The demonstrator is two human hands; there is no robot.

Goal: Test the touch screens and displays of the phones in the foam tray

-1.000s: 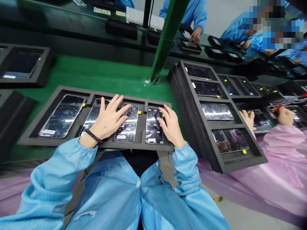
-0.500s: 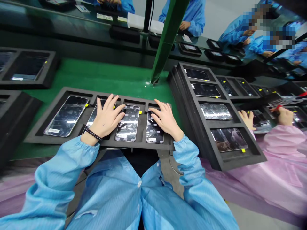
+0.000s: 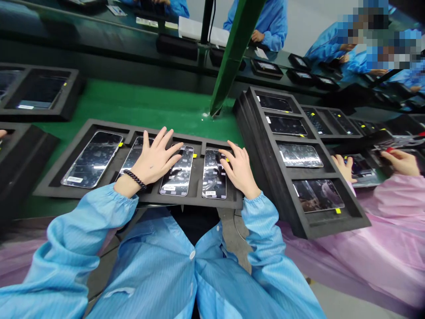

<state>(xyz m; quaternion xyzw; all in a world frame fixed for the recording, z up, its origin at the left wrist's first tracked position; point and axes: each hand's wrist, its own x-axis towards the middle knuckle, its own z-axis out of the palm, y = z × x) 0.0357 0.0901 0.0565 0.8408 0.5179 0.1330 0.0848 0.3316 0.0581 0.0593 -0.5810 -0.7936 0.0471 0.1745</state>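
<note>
A black foam tray (image 3: pixel 49 186) lies before me on the green belt, with several glossy phones in its slots. My left hand (image 3: pixel 156 159) rests flat with fingers spread over the second phone (image 3: pixel 133 155) and the third phone (image 3: pixel 177 170). A black bead bracelet is on that wrist. My right hand (image 3: pixel 241 170) lies on the tray's right end, fingers apart, its fingertips touching the rightmost phone (image 3: pixel 213 175). The leftmost phone (image 3: pixel 93 158) is uncovered. Neither hand holds anything.
A stack of black trays (image 3: pixel 305 221) with phones stands to my right. More trays (image 3: pixel 40 93) sit at the left. A green post (image 3: pixel 232 53) rises behind my tray. A co-worker in pink has hands (image 3: pixel 343 166) at the right; people in blue work across the belt.
My right hand has slid a little to the right, uncovering more of the rightmost phone. My left hand has shifted slightly right and forward over the middle phones.
</note>
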